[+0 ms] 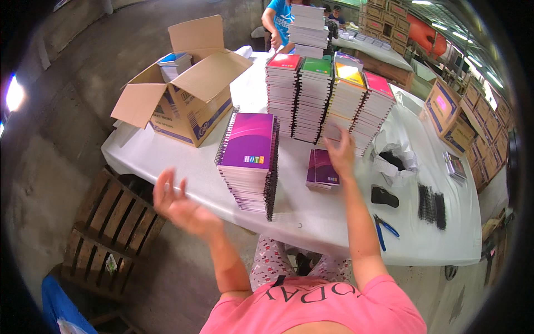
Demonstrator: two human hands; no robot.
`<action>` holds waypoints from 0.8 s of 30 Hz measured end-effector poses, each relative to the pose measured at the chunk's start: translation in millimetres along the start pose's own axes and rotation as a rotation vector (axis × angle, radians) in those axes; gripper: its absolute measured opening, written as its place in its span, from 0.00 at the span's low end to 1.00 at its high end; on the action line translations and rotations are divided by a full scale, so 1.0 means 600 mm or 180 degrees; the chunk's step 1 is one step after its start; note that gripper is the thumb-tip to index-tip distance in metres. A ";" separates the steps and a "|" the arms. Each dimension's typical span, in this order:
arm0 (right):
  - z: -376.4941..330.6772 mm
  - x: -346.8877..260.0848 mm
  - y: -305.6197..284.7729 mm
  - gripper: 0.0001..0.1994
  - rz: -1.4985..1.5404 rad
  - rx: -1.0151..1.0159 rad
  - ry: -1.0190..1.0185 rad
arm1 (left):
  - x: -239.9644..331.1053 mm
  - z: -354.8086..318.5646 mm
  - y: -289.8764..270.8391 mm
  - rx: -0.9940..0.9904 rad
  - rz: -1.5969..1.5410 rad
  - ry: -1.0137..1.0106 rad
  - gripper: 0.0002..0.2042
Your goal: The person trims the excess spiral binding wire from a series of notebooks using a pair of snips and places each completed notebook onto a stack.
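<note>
A tall stack of spiral-bound purple notebooks (247, 142) stands near the table's front edge, with coils showing on both sides. Left of that stack, my left hand (192, 206) is raised off the table's edge, fingers spread and slightly blurred, holding nothing. My right hand (340, 150) hovers over a low pile of purple booklets (320, 167), its fingers apart and curved. Just behind it rise stacks of notebooks with red (284, 61), green (317, 66), yellow (349, 74) and pink (378, 83) covers. Whether my right fingertips touch the yellow-topped stack, I cannot tell.
An open cardboard box (192, 111) with books inside stands at the left. Blue-handled pliers (385, 229), a dark flat object (384, 196), black binding coils (431, 207) and a plastic bag (397, 158) lie at the right. A person in blue (280, 19) stands across the table.
</note>
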State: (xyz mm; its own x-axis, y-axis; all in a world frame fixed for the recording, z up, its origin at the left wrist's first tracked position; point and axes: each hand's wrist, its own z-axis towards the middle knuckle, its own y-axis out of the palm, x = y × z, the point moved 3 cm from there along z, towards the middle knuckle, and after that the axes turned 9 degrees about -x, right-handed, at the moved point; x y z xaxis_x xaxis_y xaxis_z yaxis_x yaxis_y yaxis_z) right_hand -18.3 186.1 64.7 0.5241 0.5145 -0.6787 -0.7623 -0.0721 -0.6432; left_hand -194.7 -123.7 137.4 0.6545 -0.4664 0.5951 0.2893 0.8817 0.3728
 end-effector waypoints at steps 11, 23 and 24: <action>-0.036 0.182 0.027 0.26 -0.0038 -0.0934 0.1310 | 0.135 -0.168 0.106 -0.1907 -0.1937 0.1090 0.20; -0.262 0.087 -0.207 0.27 0.1403 -0.1034 -0.0149 | -0.063 -0.285 0.176 -0.3407 -0.0023 -0.1174 0.08; -0.250 0.153 -0.250 0.28 0.0918 -0.0475 0.0067 | -0.044 -0.277 0.190 -0.3808 0.0375 -0.0677 0.07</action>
State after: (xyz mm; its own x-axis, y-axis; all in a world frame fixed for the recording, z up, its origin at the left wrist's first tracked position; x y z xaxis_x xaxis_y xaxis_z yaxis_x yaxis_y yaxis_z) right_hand 201.4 116.0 45.9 0.3034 0.4369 -0.8468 -0.8172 -0.3378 -0.4671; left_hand -63.0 1.0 45.6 0.6253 -0.2826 0.7274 0.7697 0.3768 -0.5154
